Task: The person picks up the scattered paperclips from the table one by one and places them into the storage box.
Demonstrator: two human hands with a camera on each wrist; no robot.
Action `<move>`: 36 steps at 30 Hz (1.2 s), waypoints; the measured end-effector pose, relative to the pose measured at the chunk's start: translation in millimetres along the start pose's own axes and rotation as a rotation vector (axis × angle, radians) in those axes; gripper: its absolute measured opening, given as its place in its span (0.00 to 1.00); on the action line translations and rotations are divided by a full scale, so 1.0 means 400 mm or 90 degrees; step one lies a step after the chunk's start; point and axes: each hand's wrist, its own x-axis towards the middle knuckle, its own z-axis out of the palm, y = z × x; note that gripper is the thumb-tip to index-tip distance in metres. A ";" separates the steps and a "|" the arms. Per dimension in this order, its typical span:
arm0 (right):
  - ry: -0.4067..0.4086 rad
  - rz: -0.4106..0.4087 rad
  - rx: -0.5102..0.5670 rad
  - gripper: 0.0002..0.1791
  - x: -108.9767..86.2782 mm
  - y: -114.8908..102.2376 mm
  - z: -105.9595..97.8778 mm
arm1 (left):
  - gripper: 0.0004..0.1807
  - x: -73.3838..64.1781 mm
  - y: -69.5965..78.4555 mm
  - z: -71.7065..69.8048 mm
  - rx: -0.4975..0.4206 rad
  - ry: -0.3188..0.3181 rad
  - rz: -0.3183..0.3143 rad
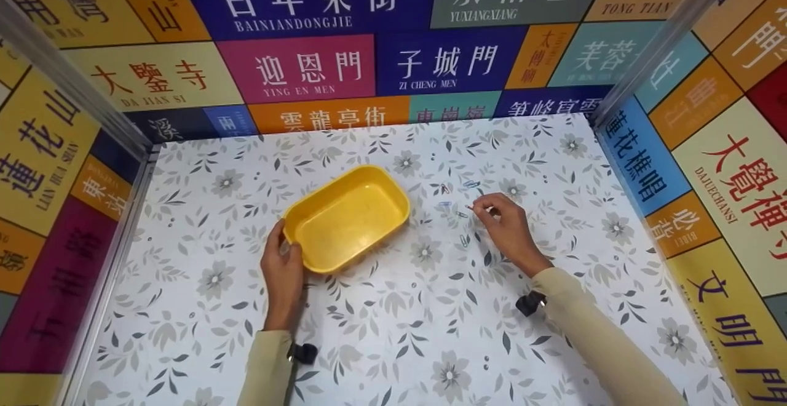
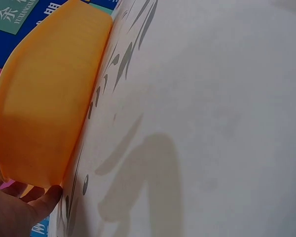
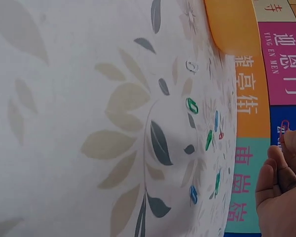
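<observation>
From above the near side of the yellow plastic tray (image 1: 350,221), the head view looks forward and down, taking in the desk (image 1: 369,344) around it and lettered wall panels (image 1: 295,64) behind. The left wrist view faces the tray's outer side up close; the right, from low to the tray's right, looks across the paper clips (image 3: 192,105). Both wrist pictures lie sideways. All three share tray and panels; head and right wrist share the clips.

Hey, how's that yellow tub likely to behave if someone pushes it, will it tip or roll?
The yellow tub would more likely slide than roll or tip, given its broad, low shape. It's probably light for its size, as the walls look thin and the inside bare. It also seems fairly stiff, since its sides show an even outline.
</observation>
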 end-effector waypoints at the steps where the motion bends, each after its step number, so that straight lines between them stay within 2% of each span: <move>1: -0.007 0.003 0.002 0.06 0.002 -0.002 0.001 | 0.33 0.000 0.000 0.000 -0.003 0.001 -0.002; 5: -0.025 0.018 -0.007 0.04 0.007 -0.014 0.009 | 0.32 -0.003 0.013 0.003 -0.005 0.001 0.000; 8: -0.034 0.021 -0.019 0.03 0.009 -0.024 0.015 | 0.31 -0.012 0.044 0.004 0.004 0.001 0.015; 12: -0.049 0.002 -0.019 0.03 0.012 -0.036 0.022 | 0.31 -0.028 0.092 0.001 0.008 0.000 0.028; 15: -0.060 -0.017 -0.009 0.04 0.016 -0.043 0.028 | 0.31 -0.032 0.107 0.000 0.007 -0.002 0.026; 23: -0.077 -0.038 -0.013 0.04 0.034 -0.063 0.040 | 0.31 -0.029 0.101 0.005 -0.014 -0.005 0.009; 25: -0.077 -0.046 -0.017 0.04 0.038 -0.067 0.044 | 0.31 -0.019 0.075 0.008 -0.009 -0.003 0.004; 28: -0.074 -0.055 -0.020 0.03 0.044 -0.070 0.052 | 0.32 -0.017 0.069 0.009 -0.001 -0.002 0.002; 30: -0.071 -0.059 -0.018 0.04 0.047 -0.069 0.058 | 0.32 -0.018 0.071 0.010 0.002 0.001 0.007; 32: -0.071 -0.055 -0.011 0.03 0.049 -0.070 0.064 | 0.31 -0.025 0.092 0.010 -0.005 0.002 0.008; 36: -0.084 -0.047 0.005 0.04 0.050 -0.076 0.078 | 0.31 -0.013 0.060 0.011 -0.007 0.009 0.006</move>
